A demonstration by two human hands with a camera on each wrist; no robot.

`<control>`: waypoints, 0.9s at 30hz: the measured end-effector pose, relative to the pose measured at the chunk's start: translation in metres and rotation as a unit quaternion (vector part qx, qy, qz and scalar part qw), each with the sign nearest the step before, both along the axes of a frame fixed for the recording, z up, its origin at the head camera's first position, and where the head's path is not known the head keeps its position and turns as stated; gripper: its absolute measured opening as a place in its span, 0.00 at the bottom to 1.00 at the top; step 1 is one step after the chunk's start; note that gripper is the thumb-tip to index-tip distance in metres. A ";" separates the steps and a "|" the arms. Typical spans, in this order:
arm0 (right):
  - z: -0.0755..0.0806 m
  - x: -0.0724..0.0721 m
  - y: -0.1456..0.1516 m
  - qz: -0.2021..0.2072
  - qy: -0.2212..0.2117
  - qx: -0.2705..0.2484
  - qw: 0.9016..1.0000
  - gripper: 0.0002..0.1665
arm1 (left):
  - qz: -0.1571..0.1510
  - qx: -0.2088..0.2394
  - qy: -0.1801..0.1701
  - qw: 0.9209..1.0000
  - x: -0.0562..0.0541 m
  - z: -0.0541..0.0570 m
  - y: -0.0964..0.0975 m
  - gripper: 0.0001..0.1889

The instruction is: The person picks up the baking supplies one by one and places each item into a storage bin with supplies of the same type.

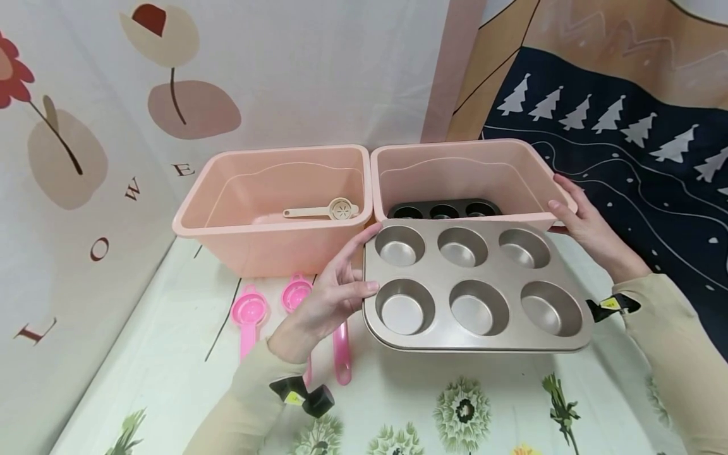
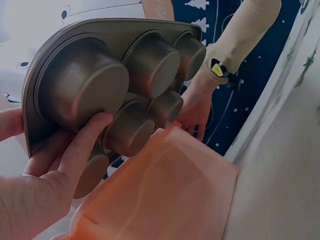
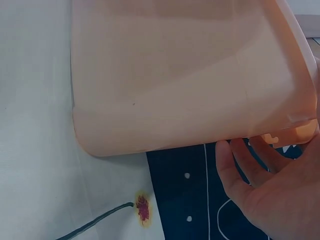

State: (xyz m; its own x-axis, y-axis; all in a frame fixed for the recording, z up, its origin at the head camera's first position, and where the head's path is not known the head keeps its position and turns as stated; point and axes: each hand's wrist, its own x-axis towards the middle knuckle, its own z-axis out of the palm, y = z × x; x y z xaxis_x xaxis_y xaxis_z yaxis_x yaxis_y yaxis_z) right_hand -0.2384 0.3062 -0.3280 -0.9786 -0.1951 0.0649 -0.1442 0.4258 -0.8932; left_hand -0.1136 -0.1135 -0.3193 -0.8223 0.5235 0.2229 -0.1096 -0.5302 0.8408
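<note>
My left hand [image 1: 332, 297] grips the left edge of a champagne-coloured muffin pan [image 1: 478, 273], thumb on top and fingers underneath. The pan is tilted, held above the table in front of the right pink bin [image 1: 449, 174]. In the left wrist view the undersides of its cups [image 2: 152, 65] show above the fingers. My right hand [image 1: 597, 234] holds the right end of that bin's rim, thumb over the edge. From the right wrist view, its fingers [image 3: 255, 172] curl below the rim. Inside the bin lies a dark muffin pan [image 1: 426, 205], partly hidden by its front wall.
A second pink bin [image 1: 273, 249] stands to the left, with a cream egg separator [image 1: 341, 208] inside. On the table in front lie pink long-handled scoops [image 1: 248, 308] and a pink handle [image 1: 342, 360], partly covered by my left arm. Printed cloths hang behind.
</note>
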 end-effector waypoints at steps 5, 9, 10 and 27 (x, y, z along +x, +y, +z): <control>0.001 -0.001 0.001 0.004 -0.007 0.005 1.000 0.38 | 0.003 0.019 0.001 1.000 -0.008 0.006 0.000 0.45; 0.001 0.000 0.000 0.000 -0.008 0.003 1.000 0.38 | 0.006 0.020 0.003 1.000 -0.016 0.010 -0.002 0.45; 0.001 0.000 0.000 -0.002 -0.009 0.003 1.000 0.38 | 0.007 0.018 0.002 1.000 -0.018 0.011 -0.003 0.45; -0.008 0.000 0.005 0.032 0.045 -0.065 0.996 0.33 | 0.016 0.030 0.019 0.999 -0.036 0.032 -0.001 0.44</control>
